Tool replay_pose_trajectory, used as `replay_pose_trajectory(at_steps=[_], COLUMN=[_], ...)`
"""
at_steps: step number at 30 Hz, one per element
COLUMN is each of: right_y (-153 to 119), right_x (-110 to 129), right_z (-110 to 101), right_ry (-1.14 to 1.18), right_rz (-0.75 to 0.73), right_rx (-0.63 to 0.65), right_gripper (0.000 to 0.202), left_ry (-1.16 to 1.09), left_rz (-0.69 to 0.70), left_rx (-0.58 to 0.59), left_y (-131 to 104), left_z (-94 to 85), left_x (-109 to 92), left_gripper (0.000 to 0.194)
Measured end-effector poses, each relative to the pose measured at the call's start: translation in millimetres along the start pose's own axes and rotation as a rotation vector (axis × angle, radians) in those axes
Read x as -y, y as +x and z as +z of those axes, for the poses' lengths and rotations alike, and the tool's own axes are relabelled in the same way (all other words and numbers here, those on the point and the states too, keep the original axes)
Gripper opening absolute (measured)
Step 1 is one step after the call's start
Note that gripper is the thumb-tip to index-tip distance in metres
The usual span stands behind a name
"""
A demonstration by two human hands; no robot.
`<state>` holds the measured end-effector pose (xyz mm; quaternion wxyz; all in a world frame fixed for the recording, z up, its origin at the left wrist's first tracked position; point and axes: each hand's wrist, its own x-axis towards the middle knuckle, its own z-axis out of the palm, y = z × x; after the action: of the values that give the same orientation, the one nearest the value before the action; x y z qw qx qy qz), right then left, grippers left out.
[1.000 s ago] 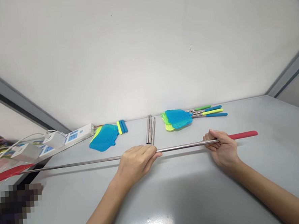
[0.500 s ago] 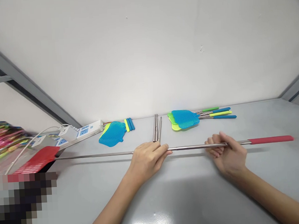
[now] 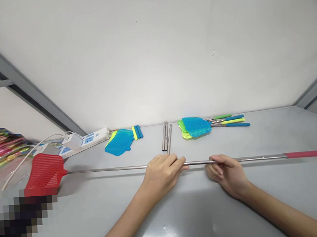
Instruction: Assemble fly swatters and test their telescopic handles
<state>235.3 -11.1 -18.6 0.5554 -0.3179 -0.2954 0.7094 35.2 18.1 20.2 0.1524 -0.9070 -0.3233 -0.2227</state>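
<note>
A long red fly swatter [image 3: 259, 158] with an extended metal rod lies crosswise in front of me, held in both hands. Its red mesh head [image 3: 45, 172] is at the far left and its red grip [image 3: 307, 154] at the far right. My left hand [image 3: 165, 172] is wrapped over the middle of the rod, palm down. My right hand [image 3: 228, 175] pinches the rod farther right, palm up, with thumb on top and fingers curled. Just beyond my left hand, several bare metal rods [image 3: 165, 136] lie on the grey table [image 3: 99, 211].
Blue and green swatters [image 3: 196, 127] with coloured grips lie by the wall. Left of the rods are loose swatter heads [image 3: 119, 142] and short grips [image 3: 138, 132]. A power strip [image 3: 95, 136] with white plugs and a pile of bright packages [image 3: 7, 147] are on the left.
The swatter has shifted right and slightly nearer, and its red head has turned flatter to view. My right hand has moved left along the rod, closer to my left hand.
</note>
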Motion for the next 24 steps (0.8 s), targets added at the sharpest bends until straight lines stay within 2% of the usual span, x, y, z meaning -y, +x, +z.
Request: replay_pose_trajectory(at_steps=[5, 8, 11, 14, 17, 20, 22, 24], right_y=[2, 2, 3, 5, 4, -1, -4, -5], right_x=[10, 11, 12, 13, 14, 11, 8, 6], right_z=[-9, -10, -9, -8, -4, 2, 5, 6], right_ry=[0.146, 0.147, 0.128, 0.134, 0.077, -0.050, -0.139, -0.225], right_rz=[-0.168, -0.189, -0.140, -0.067, 0.050, 0.211, 0.241, 0.205], right_rx=[-0.155, -0.156, -0.117, -0.068, -0.019, 0.064, 0.119, 0.135], right_gripper=[0.035, 0.034, 0.034, 0.037, 0.038, 0.034, 0.034, 0.033], left_ry=[-0.058, -0.087, -0.071, -0.058, -0.077, -0.143, -0.182, -0.215], left_rz=[-0.147, -0.219, -0.237, -0.235, -0.200, -0.061, 0.000, 0.021], left_rx=[0.058, 0.078, 0.050, 0.003, -0.038, -0.061, -0.055, -0.037], left_y=[-8, -13, -14, -13, -11, -10, -9, -9], left_z=[1.5, 1.2, 0.1, -0.4, 1.9, 6.1, 7.4, 6.2], left_x=[24, 36, 39, 33, 18, -1, -10, -12], left_gripper=[0.021, 0.023, 0.025, 0.022, 0.018, 0.017, 0.025, 0.033])
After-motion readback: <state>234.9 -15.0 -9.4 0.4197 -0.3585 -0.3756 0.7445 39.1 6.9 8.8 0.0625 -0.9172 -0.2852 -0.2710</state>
